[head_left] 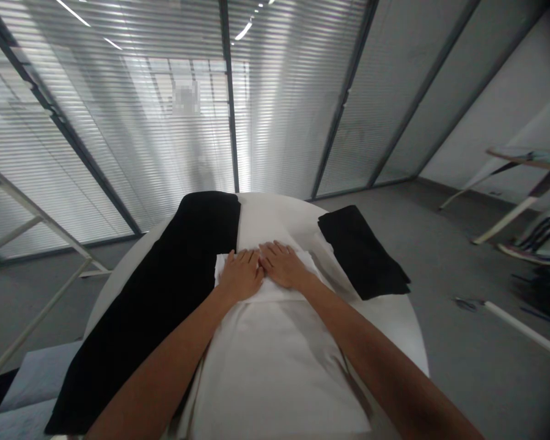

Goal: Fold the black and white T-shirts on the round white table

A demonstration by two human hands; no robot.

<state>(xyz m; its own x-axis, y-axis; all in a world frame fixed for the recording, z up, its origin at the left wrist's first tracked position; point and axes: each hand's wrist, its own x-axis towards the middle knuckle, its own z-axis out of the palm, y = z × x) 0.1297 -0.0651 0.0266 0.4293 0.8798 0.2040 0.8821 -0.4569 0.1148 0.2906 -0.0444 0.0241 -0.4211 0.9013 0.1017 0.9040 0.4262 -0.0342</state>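
Note:
A white cloth [284, 360] runs from the near edge up the middle of the round white table [412, 330], its far end folded into a band. Both hands lie on that band, side by side and touching near the fingertips. My left hand [242, 275] rests flat with fingers stretched forward. Beside it, my right hand [282, 264] is also flat, fingers pointing away and slightly left. To the left stretches a long black cloth [183, 275], partly behind my left forearm. A smaller folded black cloth [364, 250] lies at the right.
Glass panels with blinds [284, 110] stand behind the table. A pale metal frame [50, 223] is at the left, above papers [41, 373] low down. Another table [531, 159] stands far right, with a white pole [522, 327] nearer on the grey floor [476, 379].

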